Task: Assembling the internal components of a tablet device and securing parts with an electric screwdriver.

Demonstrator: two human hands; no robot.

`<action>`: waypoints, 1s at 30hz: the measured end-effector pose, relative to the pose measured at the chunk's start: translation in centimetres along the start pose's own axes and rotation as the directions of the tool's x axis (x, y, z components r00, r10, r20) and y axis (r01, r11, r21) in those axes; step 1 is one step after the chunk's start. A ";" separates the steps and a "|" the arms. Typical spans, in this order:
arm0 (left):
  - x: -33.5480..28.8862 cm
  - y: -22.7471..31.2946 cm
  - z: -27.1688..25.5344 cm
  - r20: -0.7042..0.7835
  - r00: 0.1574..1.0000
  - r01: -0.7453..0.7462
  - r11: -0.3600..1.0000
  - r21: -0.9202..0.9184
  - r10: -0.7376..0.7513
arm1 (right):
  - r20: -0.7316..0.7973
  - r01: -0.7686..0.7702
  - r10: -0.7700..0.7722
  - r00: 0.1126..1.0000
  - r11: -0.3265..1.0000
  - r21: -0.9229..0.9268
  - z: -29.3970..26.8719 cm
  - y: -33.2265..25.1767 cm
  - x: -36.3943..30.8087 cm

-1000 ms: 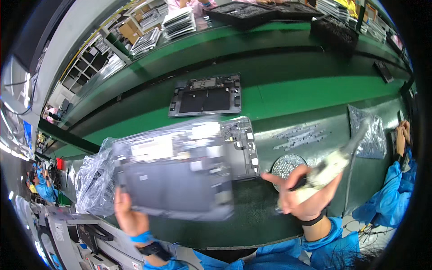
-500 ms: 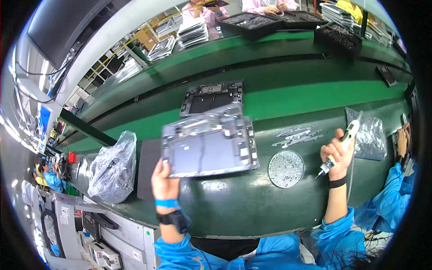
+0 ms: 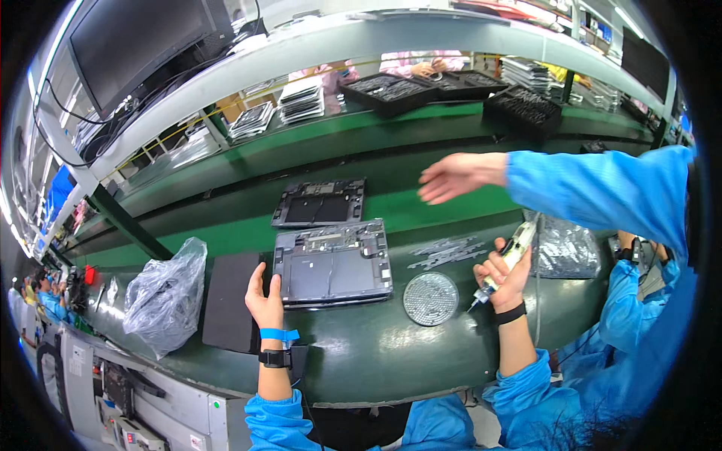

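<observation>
My left hand [image 3: 265,304] is at the left edge of an opened laptop base [image 3: 331,272], its thumb and fingers apart and the thumb by the edge. The grey base lies flat, with another slab seemingly under it. My right hand [image 3: 505,279] is wrapped round a pale electric screwdriver [image 3: 517,246], its bit pointing down and left. Between my hands sits a round dish of tiny screws [image 3: 431,299], with several thin grey strips [image 3: 449,253] behind it. A second opened laptop base [image 3: 320,203] lies just beyond the first.
Another person's arm [image 3: 587,180] reaches in from the right, open hand over the green belt. A dark mat [image 3: 232,304] and a clear plastic bag [image 3: 165,301] lie at left. A silvery bag [image 3: 565,252] lies beyond the screwdriver. Black trays [image 3: 523,113] stand across the belt.
The laptop base in my left hand has come down from a tilt to lie flat, and my fingers have spread. Another person's arm has entered from the right. The view has shifted.
</observation>
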State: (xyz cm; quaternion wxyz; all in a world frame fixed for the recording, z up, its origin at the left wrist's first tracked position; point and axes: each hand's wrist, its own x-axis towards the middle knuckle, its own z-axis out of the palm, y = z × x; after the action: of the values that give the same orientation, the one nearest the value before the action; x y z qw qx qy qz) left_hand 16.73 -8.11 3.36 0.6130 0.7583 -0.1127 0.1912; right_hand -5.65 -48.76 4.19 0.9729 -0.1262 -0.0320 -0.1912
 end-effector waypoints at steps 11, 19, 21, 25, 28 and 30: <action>-1.8 -3.8 0.7 0.007 0.990 0.136 0.944 -0.300 -0.141 | -0.129 0.115 -0.118 0.985 0.993 -0.028 -0.2 0.2 -0.1; -1.5 -4.0 0.4 -0.014 0.994 0.099 0.967 -0.234 -0.105 | -0.328 0.221 -0.404 0.854 0.852 -0.476 3.7 1.6 -5.8; -1.4 -5.0 0.1 -0.001 0.995 0.098 0.959 -0.265 -0.101 | -0.404 0.088 -0.331 0.853 0.854 -0.512 4.1 2.5 -8.8; -1.4 -5.0 0.3 0.015 0.995 0.095 0.968 -0.233 -0.094 | -0.456 -0.037 -0.204 0.866 0.884 -0.466 2.1 2.2 -11.7; -1.7 -5.2 0.7 0.019 0.994 0.109 0.968 -0.224 -0.107 | -0.447 -0.106 -0.106 0.888 0.899 -0.425 0.5 1.4 -12.9; -2.0 -5.3 0.4 0.018 0.996 0.093 0.969 -0.228 -0.091 | -0.515 -0.077 -0.187 0.836 0.891 -0.448 0.2 1.7 -14.0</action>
State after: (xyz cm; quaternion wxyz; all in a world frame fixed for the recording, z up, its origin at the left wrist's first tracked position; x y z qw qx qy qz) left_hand 17.17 -7.40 -2.26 0.7042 0.6876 -0.1008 0.1456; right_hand -17.96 -42.14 2.42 0.8787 -0.2875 0.2876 -0.2499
